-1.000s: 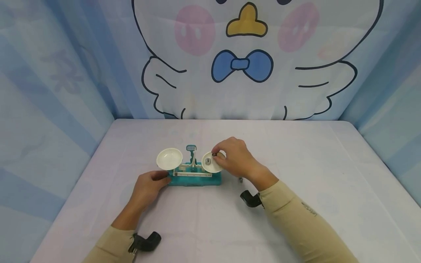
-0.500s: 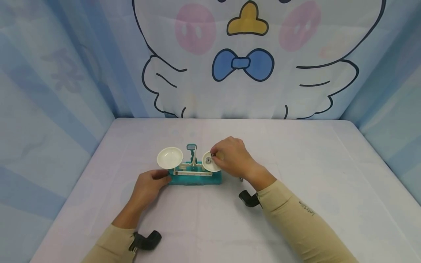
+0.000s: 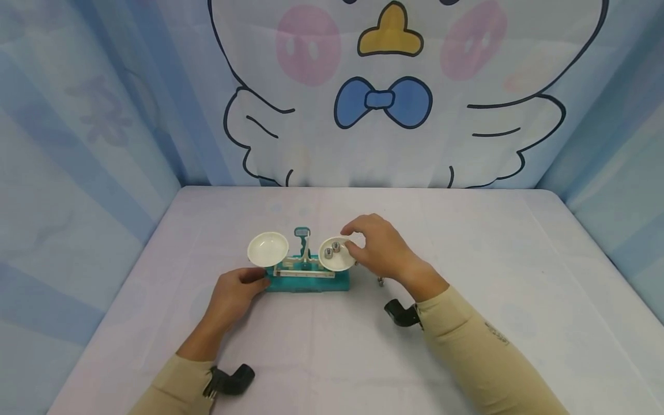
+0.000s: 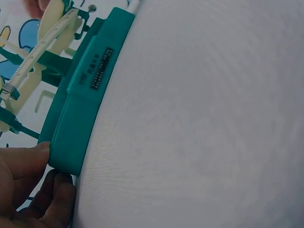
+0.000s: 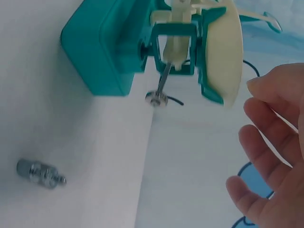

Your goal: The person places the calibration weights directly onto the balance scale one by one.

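A teal balance scale (image 3: pixel 307 283) with two white pans stands on the table. My left hand (image 3: pixel 233 297) grips the left end of its base; in the left wrist view the thumb (image 4: pixel 31 159) lies on the base and the fingers curl at its end. Two small metal weights (image 3: pixel 329 253) sit side by side in the right pan (image 3: pixel 339 265). Beside that pan's rim is my right hand (image 3: pixel 381 246), thumb and fingers apart, holding nothing. The left pan (image 3: pixel 267 249) bears nothing visible and rides slightly higher.
Another metal weight (image 5: pixel 42 173) lies on the table right of the scale, under the right wrist in the head view. Black wrist-camera mounts (image 3: pixel 231 380) jut from both sleeves. A printed curtain (image 3: pixel 381 150) hangs behind the white table (image 3: pixel 332 346).
The right hand has let go of the second weight, which now sits in the right pan, and has drawn back slightly to the right. The left hand stays on the base.
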The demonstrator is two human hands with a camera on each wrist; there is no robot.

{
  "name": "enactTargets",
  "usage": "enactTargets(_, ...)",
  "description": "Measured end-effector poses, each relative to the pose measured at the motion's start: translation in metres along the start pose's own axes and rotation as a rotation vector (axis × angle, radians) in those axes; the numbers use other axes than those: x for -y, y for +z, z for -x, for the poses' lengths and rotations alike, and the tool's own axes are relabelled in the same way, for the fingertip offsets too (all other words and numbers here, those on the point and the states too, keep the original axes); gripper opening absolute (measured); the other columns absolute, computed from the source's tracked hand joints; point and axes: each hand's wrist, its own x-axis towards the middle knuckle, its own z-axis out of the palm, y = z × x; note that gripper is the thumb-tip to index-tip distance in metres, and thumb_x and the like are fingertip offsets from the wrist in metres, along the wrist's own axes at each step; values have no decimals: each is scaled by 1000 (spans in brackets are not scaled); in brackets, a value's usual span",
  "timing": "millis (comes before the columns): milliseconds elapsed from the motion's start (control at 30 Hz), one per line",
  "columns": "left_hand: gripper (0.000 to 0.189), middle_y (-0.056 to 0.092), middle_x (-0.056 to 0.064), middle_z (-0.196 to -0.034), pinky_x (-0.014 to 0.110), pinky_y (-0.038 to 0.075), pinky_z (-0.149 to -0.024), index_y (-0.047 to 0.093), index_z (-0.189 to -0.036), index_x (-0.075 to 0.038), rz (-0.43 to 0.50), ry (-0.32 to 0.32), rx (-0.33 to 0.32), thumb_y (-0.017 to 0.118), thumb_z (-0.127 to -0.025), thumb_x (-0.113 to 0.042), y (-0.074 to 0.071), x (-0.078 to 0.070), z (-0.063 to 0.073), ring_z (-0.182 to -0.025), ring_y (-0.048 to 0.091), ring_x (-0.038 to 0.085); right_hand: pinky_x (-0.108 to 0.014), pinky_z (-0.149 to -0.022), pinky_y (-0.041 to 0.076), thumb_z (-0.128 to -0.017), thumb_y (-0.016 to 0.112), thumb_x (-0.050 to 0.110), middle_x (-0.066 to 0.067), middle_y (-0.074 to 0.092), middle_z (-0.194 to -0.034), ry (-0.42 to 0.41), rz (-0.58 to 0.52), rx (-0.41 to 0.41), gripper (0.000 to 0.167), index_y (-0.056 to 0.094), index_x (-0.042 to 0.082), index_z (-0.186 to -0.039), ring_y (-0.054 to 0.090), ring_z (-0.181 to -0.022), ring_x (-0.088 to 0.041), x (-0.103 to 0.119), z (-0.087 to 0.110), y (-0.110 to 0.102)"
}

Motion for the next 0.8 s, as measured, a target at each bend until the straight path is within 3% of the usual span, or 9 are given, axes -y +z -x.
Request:
enactTargets(233,42,60,23,-132,51,44,-104,59,-133,5,-7,-6,0,63,-97,-17,0,1,-1,-127,52,37,-44,-92,53,-94,67,13,-9,69,-113,44,5,-6,23,69,4,-116,61,-104,-26,-16,14,-9)
enactTargets(500,43,60,23,-132,51,44,-104,59,-133,5,-11,-3,4,63,-97,-17,0,1,-2,-127,52,37,-47,-94,51,-95,66,12,-8,68,-115,155,0,113,24,69,4,-117,60,-108,-28,-39,35,-6)
enactTargets(800,43,59,24,-134,50,44,-104,58,-134,5,9,-6,6,63,-97,-17,-1,0,-1,-129,50,37,-49,-98,48,-94,67,8,-8,69,-114,193,62,202,21,71,5,-114,59,-111,-30,-54,49,0)
